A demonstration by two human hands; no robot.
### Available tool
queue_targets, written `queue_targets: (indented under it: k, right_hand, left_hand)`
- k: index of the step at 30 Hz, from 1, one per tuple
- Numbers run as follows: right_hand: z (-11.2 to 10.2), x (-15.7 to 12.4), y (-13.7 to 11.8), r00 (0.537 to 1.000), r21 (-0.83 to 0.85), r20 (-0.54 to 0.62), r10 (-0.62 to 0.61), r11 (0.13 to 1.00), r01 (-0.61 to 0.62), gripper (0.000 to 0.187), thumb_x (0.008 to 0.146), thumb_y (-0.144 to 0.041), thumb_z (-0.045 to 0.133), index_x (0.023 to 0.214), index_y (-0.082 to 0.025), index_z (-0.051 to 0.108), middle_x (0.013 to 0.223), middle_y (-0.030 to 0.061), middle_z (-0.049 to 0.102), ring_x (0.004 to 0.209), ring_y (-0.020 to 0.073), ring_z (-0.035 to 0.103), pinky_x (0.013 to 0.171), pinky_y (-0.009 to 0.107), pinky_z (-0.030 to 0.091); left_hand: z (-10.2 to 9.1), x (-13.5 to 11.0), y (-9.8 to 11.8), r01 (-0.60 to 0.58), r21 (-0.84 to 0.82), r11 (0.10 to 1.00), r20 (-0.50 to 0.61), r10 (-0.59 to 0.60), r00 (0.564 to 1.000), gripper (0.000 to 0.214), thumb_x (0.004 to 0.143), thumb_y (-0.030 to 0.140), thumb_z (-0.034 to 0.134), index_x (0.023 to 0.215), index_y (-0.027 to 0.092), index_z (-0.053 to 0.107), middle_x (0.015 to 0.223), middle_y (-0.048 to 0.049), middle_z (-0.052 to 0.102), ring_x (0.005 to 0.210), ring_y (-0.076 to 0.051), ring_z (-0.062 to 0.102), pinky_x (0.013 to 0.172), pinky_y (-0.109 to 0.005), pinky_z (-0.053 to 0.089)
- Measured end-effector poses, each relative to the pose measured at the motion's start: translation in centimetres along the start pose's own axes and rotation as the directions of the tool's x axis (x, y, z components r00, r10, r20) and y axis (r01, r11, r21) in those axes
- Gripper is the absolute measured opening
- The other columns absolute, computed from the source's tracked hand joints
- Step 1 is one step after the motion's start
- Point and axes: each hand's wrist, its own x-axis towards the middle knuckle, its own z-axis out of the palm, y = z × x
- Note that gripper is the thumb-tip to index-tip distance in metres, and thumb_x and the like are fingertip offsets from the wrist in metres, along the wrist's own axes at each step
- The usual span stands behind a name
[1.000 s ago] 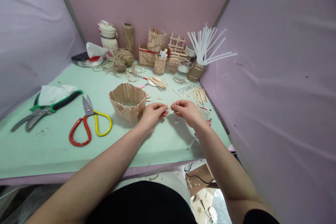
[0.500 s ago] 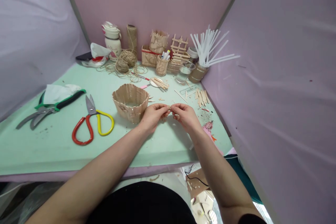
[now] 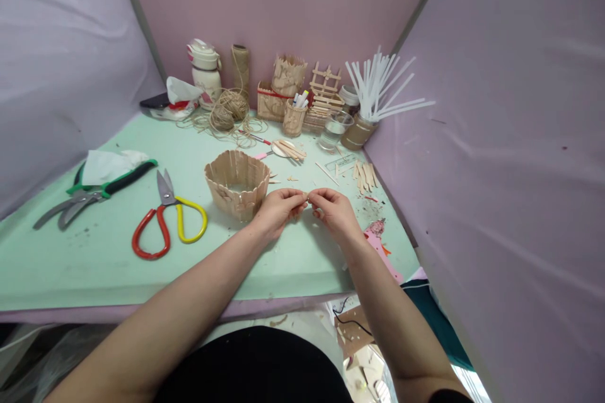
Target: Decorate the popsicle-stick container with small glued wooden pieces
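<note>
My left hand and my right hand meet fingertip to fingertip above the table. Thumb and forefinger of each are pinched on a tiny light-brown piece, mostly hidden, too small to name. Just left of my left hand stands a basket of wooden craft sticks with a wavy rim. Small wooden scraps lie behind my hands. A pink glue gun, partly covered by my right forearm, rests on the right side.
Scissors and pruning shears lie at left. Twine, a flask, stick-built boxes, a water cup and white glue sticks line the back. Craft sticks lie right.
The whole view has shifted slightly. Both hands stay pinched together in nearly the same place, with only a slight turn of the fingers.
</note>
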Motion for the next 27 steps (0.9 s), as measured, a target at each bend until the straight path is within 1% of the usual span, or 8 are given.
queue_targets:
  k: [7, 11, 15, 20, 24, 27]
  right_hand:
    - [-0.19, 0.06, 0.1, 1.0, -0.034, -0.008, -0.012, 0.999, 0.012, 0.016, 0.063, -0.032, 0.07, 0.069, -0.017, 0.067, 0.059, -0.0028, 0.057, 0.053, 0.009, 0.046, 0.052, 0.023, 0.037]
    - [-0.22, -0.08, 0.03, 1.0, -0.073, -0.013, -0.017, 0.997, 0.016, 0.015, 0.064, -0.032, 0.069, 0.069, -0.018, 0.066, 0.052, -0.0049, 0.053, 0.048, 0.0087, 0.043, 0.049, 0.023, 0.033]
    - [-0.29, -0.2, 0.13, 0.999, -0.105, -0.012, -0.034, 0.994, 0.032, 0.017, 0.065, -0.033, 0.069, 0.069, -0.018, 0.065, 0.054, -0.0046, 0.054, 0.048, 0.0087, 0.043, 0.049, 0.023, 0.033]
    - [-0.31, -0.14, 0.61, 0.997, -0.131, -0.011, -0.081, 0.988, 0.079, 0.019, 0.067, -0.037, 0.068, 0.07, -0.018, 0.064, 0.059, -0.0043, 0.056, 0.05, 0.0089, 0.043, 0.051, 0.024, 0.034]
    - [-0.17, -0.26, 0.68, 0.996, -0.126, -0.03, -0.079, 0.989, 0.075, 0.021, 0.066, -0.038, 0.068, 0.072, -0.018, 0.064, 0.06, -0.0043, 0.056, 0.05, 0.0088, 0.042, 0.051, 0.024, 0.033]
    - [-0.19, -0.27, 0.58, 0.997, -0.094, -0.034, -0.067, 0.994, 0.063, 0.019, 0.067, -0.036, 0.067, 0.069, -0.018, 0.065, 0.06, -0.0034, 0.056, 0.049, 0.0085, 0.041, 0.05, 0.024, 0.033]
  left_hand:
    - [0.16, -0.02, 0.01, -0.013, -0.002, 1.0, -0.005, 0.013, 1.0, 0.021, 0.061, 0.021, 0.077, 0.07, 0.012, 0.06, 0.063, -0.0006, 0.062, 0.057, -0.007, 0.056, 0.059, -0.02, 0.042]
    - [0.18, 0.03, -0.09, -0.02, 0.003, 1.0, -0.028, 0.02, 0.999, 0.025, 0.063, 0.018, 0.076, 0.08, 0.014, 0.058, 0.064, -0.0009, 0.064, 0.06, -0.01, 0.06, 0.061, -0.023, 0.045]
    - [0.14, 0.04, -0.18, -0.055, 0.034, 0.998, -0.028, 0.056, 0.998, 0.03, 0.065, 0.016, 0.074, 0.089, 0.015, 0.056, 0.066, 0.0, 0.065, 0.06, -0.01, 0.061, 0.061, -0.023, 0.045]
    - [0.07, -0.04, -0.24, -0.11, 0.067, 0.992, -0.012, 0.111, 0.994, 0.038, 0.062, 0.019, 0.076, 0.093, 0.016, 0.054, 0.066, 0.0023, 0.065, 0.061, -0.01, 0.061, 0.064, -0.024, 0.046]
    - [0.12, -0.12, -0.16, -0.132, 0.101, 0.986, -0.004, 0.133, 0.991, 0.04, 0.061, 0.023, 0.077, 0.093, 0.017, 0.053, 0.064, 0.0032, 0.064, 0.06, -0.01, 0.06, 0.061, -0.024, 0.043]
    - [0.18, -0.15, -0.16, -0.139, 0.116, 0.983, 0.001, 0.14, 0.99, 0.041, 0.061, 0.025, 0.077, 0.093, 0.018, 0.053, 0.064, 0.0037, 0.063, 0.061, -0.011, 0.06, 0.06, -0.024, 0.042]
